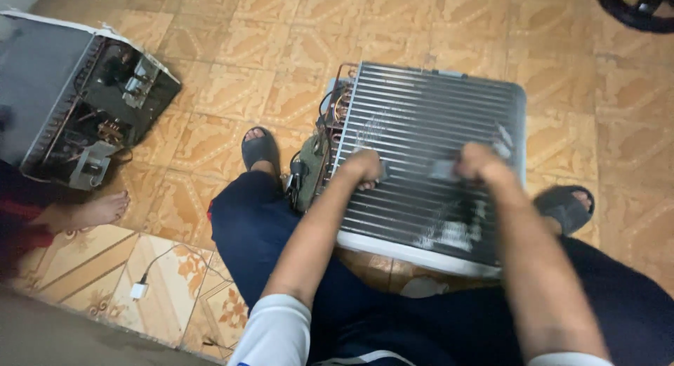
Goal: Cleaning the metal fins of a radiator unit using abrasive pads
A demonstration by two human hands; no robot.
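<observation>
Both fists [365,166] [477,162] press the ridged metal coil [428,120].

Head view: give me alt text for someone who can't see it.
Both fists press on the finned coil face of an air-conditioner unit resting between the person's knees on a tiled floor, left hand near its copper tubing side, right hand blurred over a small grey object. A second opened unit lies at upper left beside another person's bare foot.
</observation>
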